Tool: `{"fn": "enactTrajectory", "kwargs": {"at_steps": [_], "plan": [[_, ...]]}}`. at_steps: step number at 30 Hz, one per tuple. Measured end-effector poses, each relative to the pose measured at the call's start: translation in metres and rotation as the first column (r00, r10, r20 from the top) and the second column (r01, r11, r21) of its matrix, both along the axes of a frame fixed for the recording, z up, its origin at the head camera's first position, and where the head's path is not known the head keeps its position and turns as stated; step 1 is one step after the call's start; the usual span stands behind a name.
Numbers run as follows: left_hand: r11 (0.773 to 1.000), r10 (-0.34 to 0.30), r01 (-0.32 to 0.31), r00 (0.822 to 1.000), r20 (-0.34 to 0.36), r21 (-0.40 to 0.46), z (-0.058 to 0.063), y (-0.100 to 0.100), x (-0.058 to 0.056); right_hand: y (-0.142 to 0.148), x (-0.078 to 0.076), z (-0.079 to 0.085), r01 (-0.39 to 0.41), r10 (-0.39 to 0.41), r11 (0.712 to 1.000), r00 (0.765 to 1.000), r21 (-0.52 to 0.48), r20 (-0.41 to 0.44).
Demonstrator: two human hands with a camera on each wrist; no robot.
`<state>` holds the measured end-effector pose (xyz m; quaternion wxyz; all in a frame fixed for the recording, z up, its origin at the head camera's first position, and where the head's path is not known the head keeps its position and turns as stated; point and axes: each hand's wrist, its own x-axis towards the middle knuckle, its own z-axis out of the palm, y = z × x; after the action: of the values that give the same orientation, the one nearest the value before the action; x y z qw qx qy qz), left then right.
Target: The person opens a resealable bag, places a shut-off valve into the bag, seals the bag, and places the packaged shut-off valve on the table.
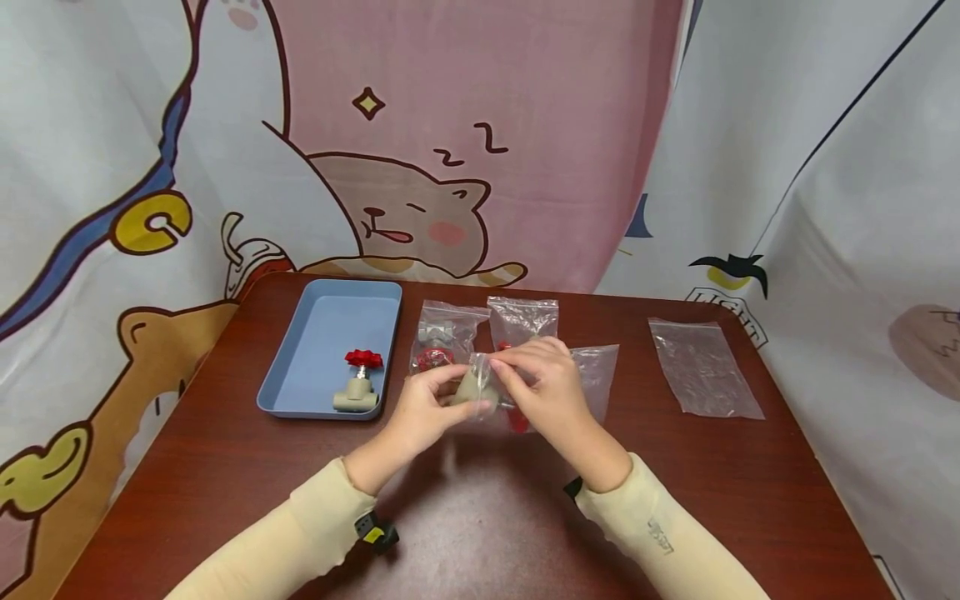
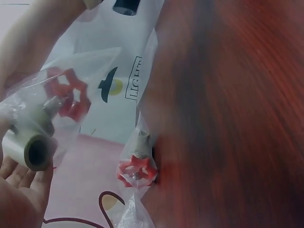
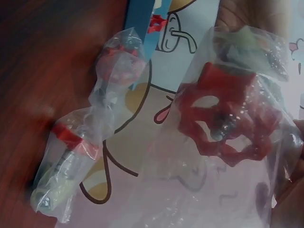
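Both hands hold a clear plastic bag [image 1: 596, 379] with a valve inside. The valve has a beige pipe body [image 2: 37, 148] and a red handwheel [image 3: 228, 118], both seen through the film. My left hand [image 1: 422, 410] grips the body end through the bag, thumb in front and fingers beneath. My right hand [image 1: 551, 385] pinches the film beside the body with thumb and index finger. The handwheel hangs below the right hand, and the bag's loose end spreads out to the right.
A blue tray [image 1: 322, 325] at the left holds an unbagged valve [image 1: 358, 383] with a red handwheel. Behind the hands lie two more bagged valves, one in a left bag [image 1: 442, 333], one in a right bag [image 1: 525, 315]. A flat, empty bag [image 1: 705, 367] lies at the right.
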<state>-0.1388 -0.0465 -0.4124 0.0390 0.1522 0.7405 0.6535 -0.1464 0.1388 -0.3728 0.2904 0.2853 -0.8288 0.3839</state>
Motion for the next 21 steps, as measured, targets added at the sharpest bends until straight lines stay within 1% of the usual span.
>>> {"fn": "enactTrajectory", "kwargs": {"at_steps": [2, 4, 7, 9, 10, 12, 16, 18, 19, 20, 21], "plan": [[0.999, 0.015, -0.017, 0.999, -0.045, -0.037, 0.001, 0.001, 0.002, 0.001, 0.0, 0.001, 0.009, -0.01, 0.999, 1.0, -0.031, -0.014], [0.997, 0.023, -0.032, 0.992, -0.121, -0.073, 0.006, 0.002, 0.006, 0.001, 0.001, 0.002, 0.019, -0.02, 0.998, 0.999, -0.053, -0.026], [0.993, 0.026, -0.053, 0.97, -0.242, -0.104, 0.017, 0.003, 0.013, 0.001, 0.004, 0.005, 0.021, -0.024, 0.997, 0.999, -0.073, -0.032], [0.994, 0.026, -0.056, 0.958, -0.285, -0.098, 0.023, 0.003, 0.017, 0.0, 0.006, 0.008, 0.02, -0.022, 0.996, 0.999, -0.084, -0.024], [0.995, 0.025, -0.053, 0.958, -0.287, -0.09, 0.025, 0.003, 0.018, 0.0, 0.006, 0.009, 0.019, -0.02, 0.996, 1.0, -0.09, -0.017], [0.997, 0.027, -0.045, 0.968, -0.251, -0.067, 0.022, 0.002, 0.017, -0.001, 0.007, 0.012, 0.014, -0.016, 0.995, 1.0, -0.101, -0.012], [1.0, -0.012, 0.011, 0.993, -0.118, -0.016, 0.004, -0.003, 0.01, -0.001, 0.007, 0.014, 0.014, -0.015, 0.995, 1.0, -0.099, -0.009], [0.999, -0.036, 0.036, 0.997, -0.073, -0.004, -0.003, -0.005, 0.008, 0.0, 0.006, 0.014, 0.019, -0.02, 0.995, 1.0, -0.095, -0.014], [0.999, -0.053, 0.054, 0.997, -0.059, 0.007, -0.004, -0.006, 0.007, 0.001, 0.005, 0.013, 0.024, -0.026, 0.995, 1.0, -0.095, -0.014], [0.997, -0.076, 0.077, 0.996, -0.054, 0.021, -0.004, -0.007, 0.007, 0.001, 0.004, 0.012, 0.028, -0.03, 0.995, 0.999, -0.098, -0.013], [0.996, -0.09, 0.091, 0.993, -0.07, 0.012, -0.004, -0.007, 0.007, 0.002, 0.003, 0.012, 0.03, -0.032, 0.994, 0.999, -0.102, -0.011]]}}
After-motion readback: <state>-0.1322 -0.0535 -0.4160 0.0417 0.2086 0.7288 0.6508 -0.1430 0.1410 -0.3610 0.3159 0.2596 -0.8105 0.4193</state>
